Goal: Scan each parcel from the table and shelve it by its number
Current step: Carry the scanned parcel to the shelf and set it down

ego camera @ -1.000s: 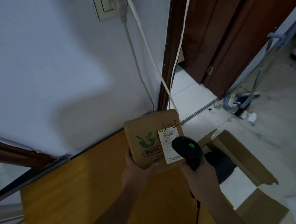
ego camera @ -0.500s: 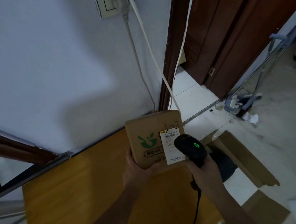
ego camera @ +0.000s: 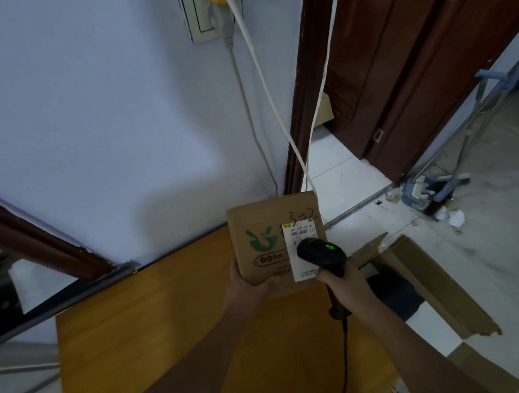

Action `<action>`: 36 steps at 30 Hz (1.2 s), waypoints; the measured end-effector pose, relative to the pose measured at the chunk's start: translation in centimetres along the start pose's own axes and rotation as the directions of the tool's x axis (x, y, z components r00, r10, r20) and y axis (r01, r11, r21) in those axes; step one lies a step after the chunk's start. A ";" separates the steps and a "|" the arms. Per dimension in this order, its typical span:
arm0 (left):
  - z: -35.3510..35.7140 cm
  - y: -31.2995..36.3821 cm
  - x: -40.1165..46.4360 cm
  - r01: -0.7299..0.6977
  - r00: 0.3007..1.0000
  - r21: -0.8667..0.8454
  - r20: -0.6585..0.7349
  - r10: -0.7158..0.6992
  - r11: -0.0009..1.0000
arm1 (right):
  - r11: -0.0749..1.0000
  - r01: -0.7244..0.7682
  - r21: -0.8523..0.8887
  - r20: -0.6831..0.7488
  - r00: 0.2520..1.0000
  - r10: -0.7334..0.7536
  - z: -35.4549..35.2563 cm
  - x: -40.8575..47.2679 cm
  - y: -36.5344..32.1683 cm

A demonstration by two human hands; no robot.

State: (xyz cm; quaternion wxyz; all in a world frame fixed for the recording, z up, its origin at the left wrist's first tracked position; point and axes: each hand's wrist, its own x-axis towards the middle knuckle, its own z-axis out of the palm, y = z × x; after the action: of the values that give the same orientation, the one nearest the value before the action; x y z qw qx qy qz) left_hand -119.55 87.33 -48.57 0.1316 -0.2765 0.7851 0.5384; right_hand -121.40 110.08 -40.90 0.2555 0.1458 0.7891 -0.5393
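Head view: the left hand (ego camera: pixel 248 291) grips the cardboard parcel (ego camera: pixel 268 244) by its lower left corner, thumb curled over the front face, holding it up above the wooden table (ego camera: pixel 156 318). The right hand (ego camera: pixel 344 285) is wrapped round the handle of the black barcode scanner (ego camera: pixel 321 251), whose head sits right over the white shipping label (ego camera: pixel 300 239), green light (ego camera: pixel 329 247) glowing on top. Handwritten "3-2" (ego camera: pixel 303 215) shows just above the label.

Risks from here, as I judge them: the scanner head covers the lower half of the label and sits very close to the barcode, so the read could miss or catch the wrong code. The parcel is held at one corner only; a nudge from the scanner could tip it out of that grip. The scanner's cable (ego camera: pixel 344 358) trails down past the table edge and could snag when the person turns to shelve. On the floor to the right lies an open cardboard box (ego camera: pixel 424 280), a trip hazard, I'd say
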 end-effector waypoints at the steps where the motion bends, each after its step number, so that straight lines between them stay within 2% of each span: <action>1: -0.2 0.1 -0.3 0.007 1.000 -0.003 -0.001 -0.007 1.000 | 1.000 0.007 0.000 -0.001 1.000 -0.007 0.2 -0.4 -0.1; 10: -4.2 -1.2 -6.0 -0.026 0.996 0.038 -0.078 0.029 0.999 | 0.985 0.133 -0.110 -0.029 0.990 -0.137 2.6 -6.6 0.5; 15: -7.5 -3.1 -11.0 -0.075 0.987 0.032 -0.137 0.079 0.997 | 0.951 0.248 -0.184 -0.116 0.955 -0.271 5.3 -11.7 -0.2; 19: -10.9 -5.4 -15.5 -0.138 0.976 0.028 -0.165 0.140 0.990 | 0.965 0.253 -0.074 -0.151 0.953 -0.262 9.3 -16.8 -0.1; 22: -13.9 -8.1 -19.5 -0.157 0.975 0.037 -0.156 0.161 0.987 | 0.961 0.261 -0.090 -0.172 0.946 -0.273 12.6 -21.0 1.2; 30: -21.9 -13.3 -30.5 -0.190 0.953 0.107 -0.219 0.210 0.976 | 0.941 0.316 -0.120 -0.067 0.943 -0.325 18.8 -31.0 3.4; 36: -24.5 -15.5 -36.1 -0.192 0.929 0.121 -0.297 0.220 0.974 | 0.928 0.359 -0.102 -0.013 0.932 -0.362 20.6 -35.5 4.0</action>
State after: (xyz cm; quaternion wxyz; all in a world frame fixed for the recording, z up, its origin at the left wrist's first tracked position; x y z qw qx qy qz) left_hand -79.07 71.21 -32.90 -0.0377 -0.2671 0.8440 0.4635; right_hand -84.98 94.12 -30.08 0.1466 -0.0056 0.8318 -0.5354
